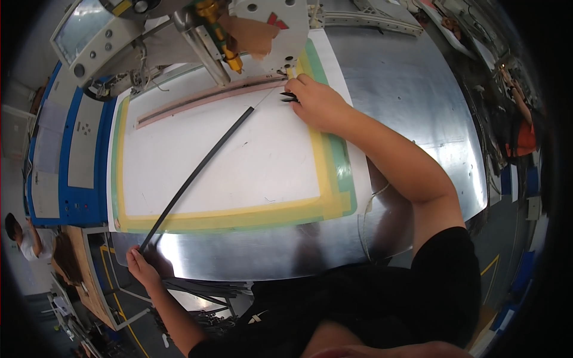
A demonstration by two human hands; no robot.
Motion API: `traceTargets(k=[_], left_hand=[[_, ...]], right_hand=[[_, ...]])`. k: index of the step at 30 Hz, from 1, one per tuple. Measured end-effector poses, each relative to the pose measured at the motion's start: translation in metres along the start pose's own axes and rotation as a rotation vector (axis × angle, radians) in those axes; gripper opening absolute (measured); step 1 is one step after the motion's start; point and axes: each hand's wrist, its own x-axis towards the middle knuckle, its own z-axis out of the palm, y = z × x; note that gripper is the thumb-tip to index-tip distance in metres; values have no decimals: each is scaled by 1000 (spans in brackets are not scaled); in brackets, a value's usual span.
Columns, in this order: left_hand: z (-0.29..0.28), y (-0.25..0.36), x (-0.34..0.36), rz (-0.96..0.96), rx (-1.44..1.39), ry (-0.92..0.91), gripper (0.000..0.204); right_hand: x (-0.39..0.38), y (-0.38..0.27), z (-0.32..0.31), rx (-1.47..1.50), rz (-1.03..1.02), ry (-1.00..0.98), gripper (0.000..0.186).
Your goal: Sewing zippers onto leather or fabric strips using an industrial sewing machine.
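My left hand (143,268) grips the lower end of a long black strip (197,173), which lies diagonally across a white board (156,152) edged with yellow and green tape. At the board's upper right, my right hand (319,104) is closed on a small black pointed tool (287,96), likely snips or tweezers. A fine thread (268,94) runs between the strip's upper end and the area by my right hand. Just beyond lies a narrow pinkish slotted template (197,101), under a machine head with a brass-coloured fitting (234,62).
The board rests on a polished metal table (412,89). A blue-framed machine panel (85,155) stands at left beside a wooden surface (83,274). A rail (370,21) runs along the back. A person in white (30,241) is at far left; another in orange (520,137) is at far right.
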Motion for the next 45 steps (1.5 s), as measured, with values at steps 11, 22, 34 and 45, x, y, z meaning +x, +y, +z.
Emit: traceTargets(k=[11, 22, 34, 45], left_hand=[[6, 4, -5, -188, -162, 66, 28], [18, 4, 0, -143, 41, 120, 32], [131, 181, 46, 245, 16, -381, 31], [83, 235, 31, 239, 308, -718, 22]], right_hand=[[28, -29, 28, -278, -151, -6, 21], [-37, -16, -14, 9, 98, -29, 26], [-81, 15, -13, 108, 104, 43, 32], [-85, 36, -9, 150, -17, 62, 32]])
